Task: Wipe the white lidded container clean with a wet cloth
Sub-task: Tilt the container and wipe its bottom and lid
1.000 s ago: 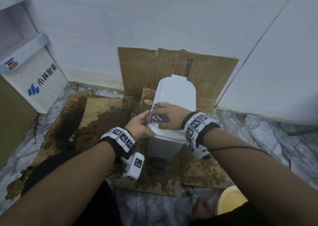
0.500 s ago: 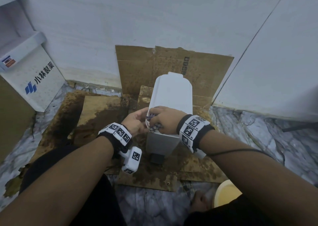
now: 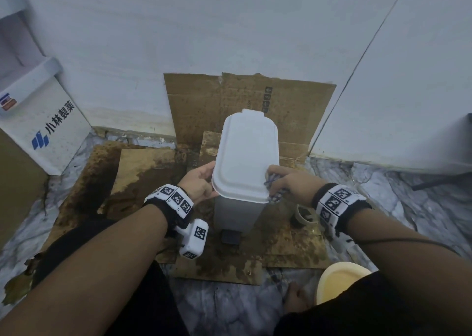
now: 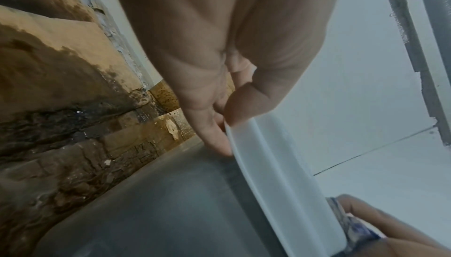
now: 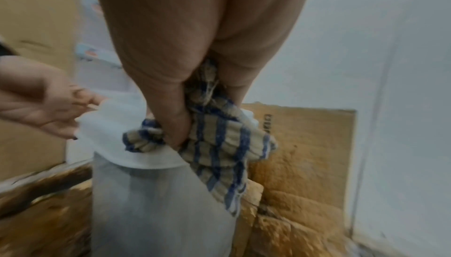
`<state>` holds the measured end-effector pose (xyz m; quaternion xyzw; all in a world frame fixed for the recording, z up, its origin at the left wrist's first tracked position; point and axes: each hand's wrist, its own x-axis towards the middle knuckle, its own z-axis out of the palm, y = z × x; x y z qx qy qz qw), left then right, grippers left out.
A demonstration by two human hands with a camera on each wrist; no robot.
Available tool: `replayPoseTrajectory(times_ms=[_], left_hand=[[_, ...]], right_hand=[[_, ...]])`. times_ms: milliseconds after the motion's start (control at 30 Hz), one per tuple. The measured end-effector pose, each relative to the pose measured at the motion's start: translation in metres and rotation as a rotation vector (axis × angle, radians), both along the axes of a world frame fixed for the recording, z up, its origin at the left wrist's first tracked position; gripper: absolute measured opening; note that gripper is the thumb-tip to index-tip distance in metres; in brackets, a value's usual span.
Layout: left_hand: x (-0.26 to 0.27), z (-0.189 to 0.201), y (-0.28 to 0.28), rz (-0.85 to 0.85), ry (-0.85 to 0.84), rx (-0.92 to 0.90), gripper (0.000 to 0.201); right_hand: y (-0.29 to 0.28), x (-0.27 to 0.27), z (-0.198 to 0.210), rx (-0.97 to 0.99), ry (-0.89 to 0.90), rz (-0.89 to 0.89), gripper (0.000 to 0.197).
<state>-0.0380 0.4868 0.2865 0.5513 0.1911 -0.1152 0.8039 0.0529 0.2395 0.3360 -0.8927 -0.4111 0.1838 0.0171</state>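
The left hand pinches the left rim of the white lid (thumb above, fingers beneath); the right hand clenches a blue-checked cloth against the lid's right edge.

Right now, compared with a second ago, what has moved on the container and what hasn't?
The right hand carried the checked cloth from the top of the lid to its right front corner. The left hand still holds the left rim; the container stands unmoved on the cardboard.
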Motion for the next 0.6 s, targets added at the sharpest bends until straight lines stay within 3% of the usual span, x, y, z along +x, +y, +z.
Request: replayPoseTrajectory(times_ms=[167, 300, 433, 600], left_hand=[[0.001, 0.002, -0.001, -0.037, -0.017, 0.087, 0.077], [0.004, 0.006, -0.002, -0.051, 0.036, 0.206, 0.071], [0.008, 0.029, -0.001, -0.073, 0.098, 0.445, 0.084], [0.007, 0.077, 0.024, -0.113, 0.090, 0.616, 0.049]], right_hand=[[-0.033, 0.000, -0.020, 0.211, 0.091, -0.335, 0.022], [-0.026, -0.015, -0.024, 0.610, 0.430, -0.735, 0.025], [-0.015, -0.011, -0.009, 0.831, 0.563, -0.826, 0.030], [-0.024, 0.010, 0.027, 0.991, 0.656, -0.872, 0.031]])
